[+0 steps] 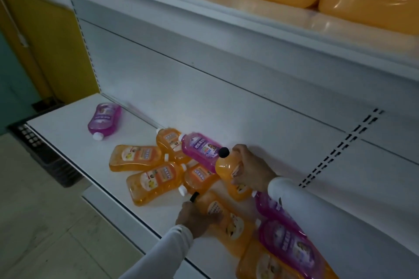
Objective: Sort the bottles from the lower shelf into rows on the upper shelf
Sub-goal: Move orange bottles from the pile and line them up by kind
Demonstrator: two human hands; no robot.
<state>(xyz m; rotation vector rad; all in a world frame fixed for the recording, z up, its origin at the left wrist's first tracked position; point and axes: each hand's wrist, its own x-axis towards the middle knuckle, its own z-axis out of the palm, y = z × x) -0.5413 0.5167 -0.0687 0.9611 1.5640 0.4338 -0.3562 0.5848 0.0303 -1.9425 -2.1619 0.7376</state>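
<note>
Full orange bottles look heavy, with slick, slightly yielding plastic; the waist below the shoulder suits holding best. The right hand (pixel 251 169) grips one black-capped bottle (pixel 229 172) mid-shelf; the left hand (pixel 195 218) clasps another bottle (pixel 223 216) near the lower shelf's (pixel 68 133) front edge.

A white lower shelf (pixel 74 140) is carrying orange bottles (pixel 135 157) and purple bottles (pixel 292 246) lying jumbled at its right; one purple bottle (pixel 104 119) is lying alone far left.

Orange bottles (pixel 156 180) and purple bottles (pixel 104 119) lying jumbled on lower shelf (pixel 74 142).
</note>
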